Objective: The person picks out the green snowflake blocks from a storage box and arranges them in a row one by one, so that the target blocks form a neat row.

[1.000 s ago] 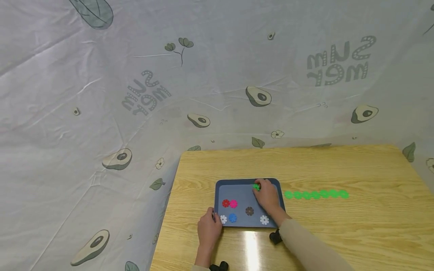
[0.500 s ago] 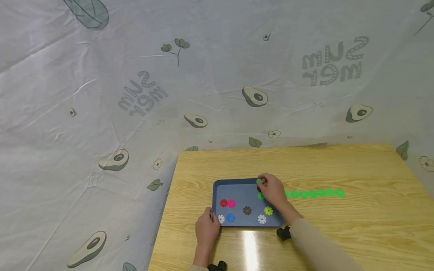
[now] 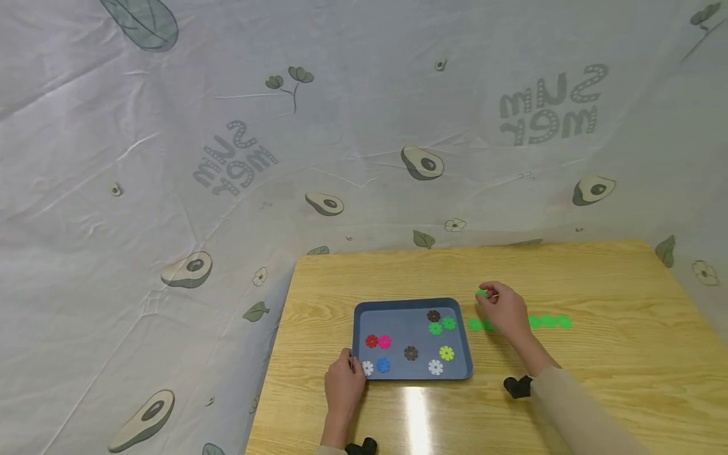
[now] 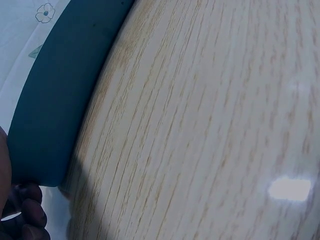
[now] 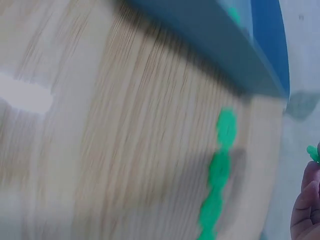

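My right hand (image 3: 505,313) pinches a green notched plastic disc (image 3: 481,292) above the table, to the right of the grey-blue tray (image 3: 412,377). In the right wrist view only a bit of that disc (image 5: 312,152) shows at the fingertips. Below the hand runs a row of green discs (image 3: 547,321), partly hidden by it. My left hand (image 3: 344,384) grips the tray at its front left corner; in the left wrist view its curled fingers (image 4: 31,212) show at the tray's end. Inside the tray lie two green discs (image 3: 442,325) close by a dark brown one (image 3: 433,315).
Also in the tray are a red disc (image 3: 371,341), a pink one (image 3: 384,342), a blue one (image 3: 383,364), a brown one (image 3: 411,353), a yellow-green one (image 3: 446,353) and two white ones (image 3: 435,367). Behind the wooden table (image 3: 364,272) hangs a printed sheet (image 3: 364,126).
My right hand has moved right, from the tray to above the green row, carrying a green disc. Yellow-green, brown and green discs it covered now show in the tray. The left hand keeps its grip.
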Motion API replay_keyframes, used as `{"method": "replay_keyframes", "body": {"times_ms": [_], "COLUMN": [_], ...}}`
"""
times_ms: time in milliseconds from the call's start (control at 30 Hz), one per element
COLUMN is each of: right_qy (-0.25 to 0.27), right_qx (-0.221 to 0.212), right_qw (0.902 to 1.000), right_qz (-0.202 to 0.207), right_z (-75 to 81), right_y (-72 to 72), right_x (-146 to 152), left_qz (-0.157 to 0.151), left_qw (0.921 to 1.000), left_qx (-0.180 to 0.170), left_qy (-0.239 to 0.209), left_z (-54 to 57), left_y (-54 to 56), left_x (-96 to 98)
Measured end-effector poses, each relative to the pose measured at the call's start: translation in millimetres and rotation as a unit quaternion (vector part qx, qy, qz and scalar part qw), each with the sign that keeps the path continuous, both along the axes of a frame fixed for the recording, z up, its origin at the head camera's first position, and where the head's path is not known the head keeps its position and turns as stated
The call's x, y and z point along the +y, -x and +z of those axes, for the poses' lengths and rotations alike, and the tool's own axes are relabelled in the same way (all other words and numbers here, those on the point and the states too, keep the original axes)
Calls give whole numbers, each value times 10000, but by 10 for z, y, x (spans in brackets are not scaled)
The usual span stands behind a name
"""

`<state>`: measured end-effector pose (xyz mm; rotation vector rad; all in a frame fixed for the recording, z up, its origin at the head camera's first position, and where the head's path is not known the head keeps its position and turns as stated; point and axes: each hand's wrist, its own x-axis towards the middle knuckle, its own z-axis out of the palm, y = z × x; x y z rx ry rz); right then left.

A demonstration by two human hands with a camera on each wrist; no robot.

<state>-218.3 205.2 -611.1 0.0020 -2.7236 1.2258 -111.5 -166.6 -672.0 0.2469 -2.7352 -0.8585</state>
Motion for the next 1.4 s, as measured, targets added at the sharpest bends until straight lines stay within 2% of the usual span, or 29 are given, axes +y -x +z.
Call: {"method": "replay_keyframes", "body": {"times_ms": [333,533,667,833,1100,1400], "right_qy": [-207,-205,-117,-43,-259,-446], "right_qx": [-130,-674,-1012,-1277,-1118,-1123], "right_qw": [9980,9922,9851,9790,9829,9850], "right_qz": [-586,-1024,-1385,-1585,-1440,-1235], "right_z": [-143,-221,-280,-374,-432,-462], "right_y": [-209,-408,-526,-582,-554,-524], "right_x": [890,1454,1703,1831,1814,1798], "left_qz": [-69,-120,-108,-108,-63,-48], "left_qw": [9999,9998,9999,9999,9999,10000], "left_qx": [94,177,126,92,-22,-39], "left_qy": [-31,15,-18,-67,-98,-21], "left_z": [-5,-26,-25,-30,-9,-17], "left_y": [-14,-1,0,-5,-10,0], "left_x": [-2,-9,-11,-8,-3,3]}}
